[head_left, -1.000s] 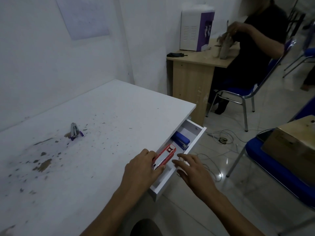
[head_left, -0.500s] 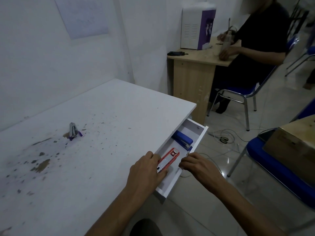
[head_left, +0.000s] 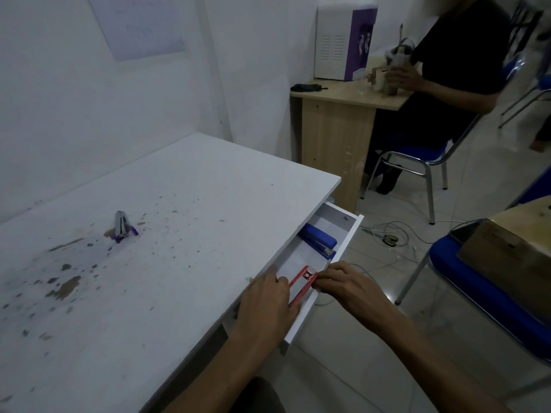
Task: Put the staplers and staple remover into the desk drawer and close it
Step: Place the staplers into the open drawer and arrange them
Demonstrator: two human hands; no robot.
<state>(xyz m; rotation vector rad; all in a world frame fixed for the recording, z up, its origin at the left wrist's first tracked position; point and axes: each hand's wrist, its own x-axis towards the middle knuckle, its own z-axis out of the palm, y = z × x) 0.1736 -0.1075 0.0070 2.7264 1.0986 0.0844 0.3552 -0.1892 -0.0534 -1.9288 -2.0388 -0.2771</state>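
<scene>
Both hands at the open drawer (head_left: 348, 234): left hand (head_left: 268, 305) curled over the near end of the red stapler (head_left: 301, 284), right hand (head_left: 343, 283) pinching its far end with fingertips closed on it. Red stapler held low inside the drawer's near half, seemingly just short of resting flat.

Left to right: staple remover (head_left: 121, 226) standing alone on the stained table (head_left: 185, 204), well apart from the drawer, not yet stowed. Blue stapler (head_left: 319, 241) already lying in the drawer's far half, beyond the red one.

To finish this step well: lower the red stapler flat along the drawer's length, clear of the blue one and below the front edge so nothing catches on closing. Let go only once settled. Then fetch the staple remover before pushing the drawer shut.
</scene>
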